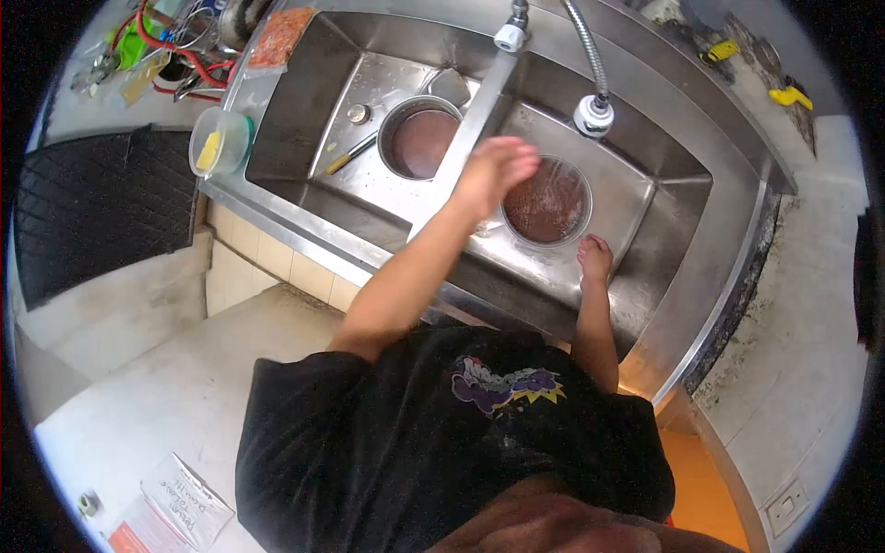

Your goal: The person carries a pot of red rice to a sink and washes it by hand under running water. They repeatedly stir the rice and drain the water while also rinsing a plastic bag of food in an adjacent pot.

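Observation:
A round metal pot stands in the right sink basin, with brownish-red liquid and pale bubbles in it. My left hand is over the divider beside the pot's upper left rim, smeared by motion, its fingers stretched out with nothing visible in them. Close to the lower right of the pot's rim is my right hand, its fingers curled; whether they grip anything is hidden. In the left basin, a second round pot contains pinkish-brown liquid.
A flexible hose tap hangs over the right basin. The left basin also has a long-handled tool and a small round metal piece. A plastic tub and a bag of orange-pink food lie along the sink's left edge.

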The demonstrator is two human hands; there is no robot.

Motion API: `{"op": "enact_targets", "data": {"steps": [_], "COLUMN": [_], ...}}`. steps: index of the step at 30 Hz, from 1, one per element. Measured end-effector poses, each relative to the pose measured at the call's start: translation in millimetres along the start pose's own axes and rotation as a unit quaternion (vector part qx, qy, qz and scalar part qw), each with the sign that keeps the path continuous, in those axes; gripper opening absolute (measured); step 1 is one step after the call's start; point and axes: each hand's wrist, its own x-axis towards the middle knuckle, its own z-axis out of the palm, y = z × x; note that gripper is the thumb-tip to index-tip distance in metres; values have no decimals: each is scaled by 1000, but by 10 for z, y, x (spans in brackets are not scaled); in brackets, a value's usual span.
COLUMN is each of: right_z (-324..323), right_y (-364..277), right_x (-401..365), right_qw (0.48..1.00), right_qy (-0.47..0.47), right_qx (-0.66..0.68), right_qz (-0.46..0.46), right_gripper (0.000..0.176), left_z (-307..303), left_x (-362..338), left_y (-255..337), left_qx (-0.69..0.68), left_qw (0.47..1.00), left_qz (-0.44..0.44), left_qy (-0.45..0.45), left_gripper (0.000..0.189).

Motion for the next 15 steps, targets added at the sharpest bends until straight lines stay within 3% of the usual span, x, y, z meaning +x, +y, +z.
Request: {"op": "enact_targets", "data": {"steps": [3, 8, 10, 11, 12, 13, 14, 15], "right_z": [10, -90, -133, -173, -206, -259, -279, -256], "right_y": [-32, -102, -143, -109, -34, 60, 140, 150], "right_x": [-56, -191, -267, -254, -183, -113, -8, 134], "right_qw": [998, 990, 996, 996, 999, 998, 999, 998], "right_qy": [-7, -72, -37, -27, -37, -44, -44, -48], "right_qx": [57, 115, 51, 52, 6, -40, -18, 6], "right_qz": [32, 43, 69, 70, 22, -22, 5, 28], "right_gripper": [24, 26, 24, 24, 25, 26, 30, 34], "left_z": [361, 699, 587, 396, 178, 131, -48, -249], "left_x": [363, 485, 485, 559, 597, 347, 315, 213], "left_y": [-368, -435, -290, -323, -356, -135, -46, 52], "left_qx": [-30, -54, 32, 112, 191, 359, 406, 568], "left_qw": [995, 997, 999, 984, 947, 874, 837, 691], "left_qz": [-67, -34, 14, 134, 249, 297, 316, 391], "left_qy": [-69, -38, 19, 45, 65, 139, 185, 217], "left_gripper": [23, 17, 14, 14, 15, 23, 35, 43]}}
